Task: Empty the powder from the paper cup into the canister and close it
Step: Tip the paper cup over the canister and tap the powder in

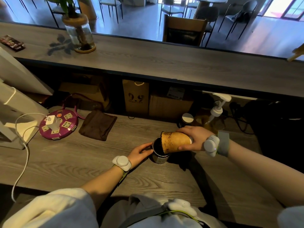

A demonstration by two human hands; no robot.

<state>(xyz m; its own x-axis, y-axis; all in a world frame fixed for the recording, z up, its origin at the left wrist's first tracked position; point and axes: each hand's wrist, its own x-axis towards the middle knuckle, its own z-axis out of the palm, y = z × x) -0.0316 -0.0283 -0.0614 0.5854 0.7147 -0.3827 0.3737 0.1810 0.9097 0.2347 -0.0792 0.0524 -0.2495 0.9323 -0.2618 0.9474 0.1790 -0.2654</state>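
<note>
Brown paper cup (176, 142) — tipped on its side, mouth over the open metal canister (159, 152) — upright on the wooden counter.

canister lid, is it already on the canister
No, the canister stands open with its dark mouth showing, while the right hand tips the paper cup over it and the left hand steadies it.

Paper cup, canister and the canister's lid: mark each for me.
paper cup (176, 142), head view, on its tilted side wall.
canister (159, 159), head view, on its front wall below the rim.
lid (187, 118), head view, on its pale top, if that round cap is it.
</note>
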